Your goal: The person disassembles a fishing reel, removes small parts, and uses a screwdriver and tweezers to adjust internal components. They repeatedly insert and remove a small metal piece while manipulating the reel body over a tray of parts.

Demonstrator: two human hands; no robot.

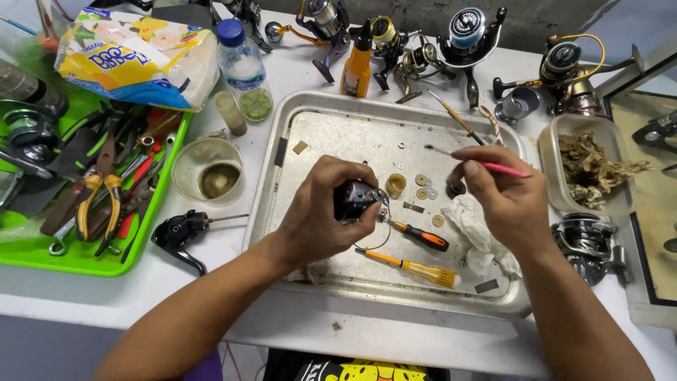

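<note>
Now, small black reel part [352, 200], left hand [321, 212] gripping

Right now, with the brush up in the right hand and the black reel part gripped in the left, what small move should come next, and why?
Probably bring the pink-handled brush down to the black reel part. The right hand holds the brush with its tip raised above the metal tray, apart from the part. The left hand grips the part just above the tray, near the small washers.
</note>
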